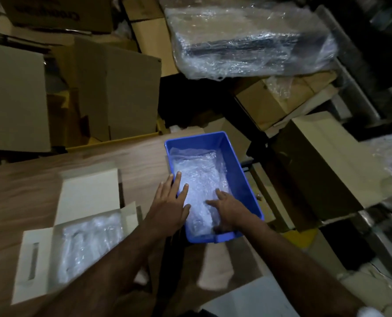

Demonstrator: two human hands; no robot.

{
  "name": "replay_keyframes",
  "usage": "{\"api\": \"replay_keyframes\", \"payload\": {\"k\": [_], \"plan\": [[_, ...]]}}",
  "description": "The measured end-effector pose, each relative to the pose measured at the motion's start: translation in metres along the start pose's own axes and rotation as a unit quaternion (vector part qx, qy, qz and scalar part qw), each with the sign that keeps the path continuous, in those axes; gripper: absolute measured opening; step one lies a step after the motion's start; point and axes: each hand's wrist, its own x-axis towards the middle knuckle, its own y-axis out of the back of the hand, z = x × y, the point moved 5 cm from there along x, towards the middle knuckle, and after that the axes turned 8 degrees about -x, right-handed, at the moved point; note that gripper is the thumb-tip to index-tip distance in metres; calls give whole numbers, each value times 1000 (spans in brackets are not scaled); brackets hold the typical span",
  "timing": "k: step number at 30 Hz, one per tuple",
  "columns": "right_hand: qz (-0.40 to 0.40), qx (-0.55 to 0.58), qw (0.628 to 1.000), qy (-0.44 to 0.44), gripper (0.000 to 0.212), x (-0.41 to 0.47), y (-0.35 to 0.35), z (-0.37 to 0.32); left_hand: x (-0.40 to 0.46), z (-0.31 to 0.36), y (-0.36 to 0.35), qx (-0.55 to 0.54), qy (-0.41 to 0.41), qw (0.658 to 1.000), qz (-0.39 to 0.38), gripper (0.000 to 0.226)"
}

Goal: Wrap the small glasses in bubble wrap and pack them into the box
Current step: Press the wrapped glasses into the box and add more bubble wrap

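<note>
Scene dim overall; exposure low, colours muted. Brightest patch falls on the bubble wrap inside the blue bin, which glares pale white and loses texture. Secondary glare on the plastic-wrapped bundle at top. Far right and centre background sink to near black. Forearms cast soft shadow across the counter. Image soft throughout, with smearing along the lower edge. Straight edges bow near the borders, typical of wide-angle distortion.

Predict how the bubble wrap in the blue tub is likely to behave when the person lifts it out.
The bubble wrap looks crumpled and sheet-like, so it will probably flop and sag. It likely weighs little for its bulk. Since it fills the blue tub under both hands, left hand and right hand, one piece may drag others along.
</note>
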Motion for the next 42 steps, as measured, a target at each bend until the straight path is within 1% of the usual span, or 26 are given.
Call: {"api": "replay_keyframes", "payload": {"k": [1,2,3,5,6,7,9,11,12,13,14,15,16,19,20,21,25,29,32,35,39,42], "plan": [[-8,-24,1000,16,99,7,-3,-2,1,-1,-3,-2,12,1000,-7,65],[-10,-42,999,29,90,14,-5,-5,2,-1,-6,-6,17,1000,-11,65],[-2,-47,998,43,76,19,-8,-8,2,-2,-8,-13,19,1000,-10,65],[20,-35,997,64,40,26,-8,-14,2,-2,-10,-19,17,1000,4,64],[34,-34,996,71,30,28,-9,-17,2,-2,-11,-19,14,1000,7,64],[50,-35,995,79,25,29,-11,-19,2,-1,-11,-21,15,1000,7,64],[74,-40,992,97,24,30,-14,-21,2,-1,-12,-29,23,999,0,65],[93,-12,990,105,25,29,-15,-20,2,0,-13,-36,25,999,1,66],[99,12,989,108,34,29,-16,-18,2,1,-13,-39,24,999,4,67],[100,28,988,112,48,30,-17,-18,2,1,-12,-40,23,999,4,67],[96,23,989,114,61,32,-17,-19,2,1,-12,-42,25,999,3,67],[95,6,989,116,65,34,-17,-20,2,1,-12,-44,27,999,0,67],[99,-10,988,117,62,36,-15,-23,2,2,-12,-46,28,999,0,68],[134,-15,983,123,31,43,-7,-29,2,2,-12,-46,33,998,-4,71],[142,-10,982,122,25,44,-5,-29,2,2,-12,-45,33,998,-8,72],[145,2,982,121,23,44,-4,-27,2,3,-10,-45,32,998,-7,72],[114,68,986,104,32,38,-8,-15,1,4,-7,-50,30,998,-10,71],[115,117,983,80,39,28,-1,1,1,6,-6,-57,41,997,-18,71],[118,143,980,69,39,17,11,5,1,6,-4,-62,47,997,-24,72],[162,140,975,57,35,2,21,5,1,6,-3,-69,58,995,-33,72],[251,122,959,48,34,-13,30,3,-1,4,-3,-69,67,994,-43,75],[303,96,947,51,34,-22,36,0,-2,4,0,-98,59,993,-13,83]]}}
